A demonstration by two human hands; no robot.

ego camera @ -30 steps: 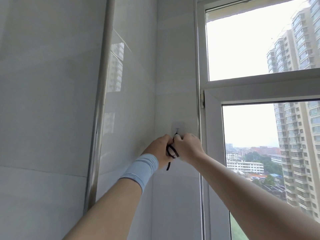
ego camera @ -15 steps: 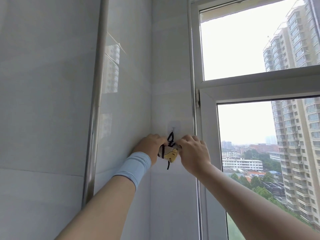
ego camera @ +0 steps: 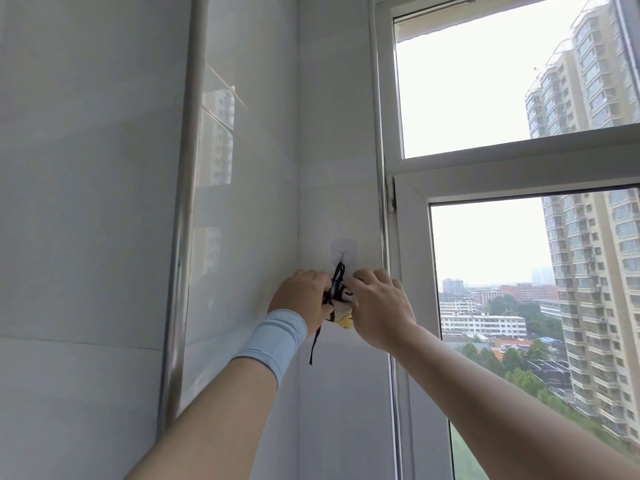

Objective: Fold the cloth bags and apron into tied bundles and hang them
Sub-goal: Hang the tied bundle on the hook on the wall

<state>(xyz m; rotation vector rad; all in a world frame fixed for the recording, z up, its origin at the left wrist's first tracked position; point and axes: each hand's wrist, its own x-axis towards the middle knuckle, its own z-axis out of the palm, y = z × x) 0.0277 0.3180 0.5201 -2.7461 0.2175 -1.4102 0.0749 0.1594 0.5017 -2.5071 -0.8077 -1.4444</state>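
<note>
A small tied cloth bundle (ego camera: 341, 306), white with a yellow patch and black strings, hangs against the white tiled wall. Its black loop runs up to a clear adhesive hook (ego camera: 343, 252) stuck on the tile. My left hand (ego camera: 301, 296), with a pale blue wristband, grips the bundle's left side. My right hand (ego camera: 379, 306) holds its right side, fingers curled over it. One loose black string end (ego camera: 314, 344) dangles below my left hand. Most of the bundle is hidden between my hands.
A vertical metal pipe (ego camera: 181, 220) runs down the tiled wall at left. A white window frame (ego camera: 391, 168) stands just right of the hook, with tall apartment blocks outside.
My hands have lowered slightly and spread apart, exposing the bundle and its yellow patch. The black loop now stretches up to the hook. The view has shifted a little rightwards.
</note>
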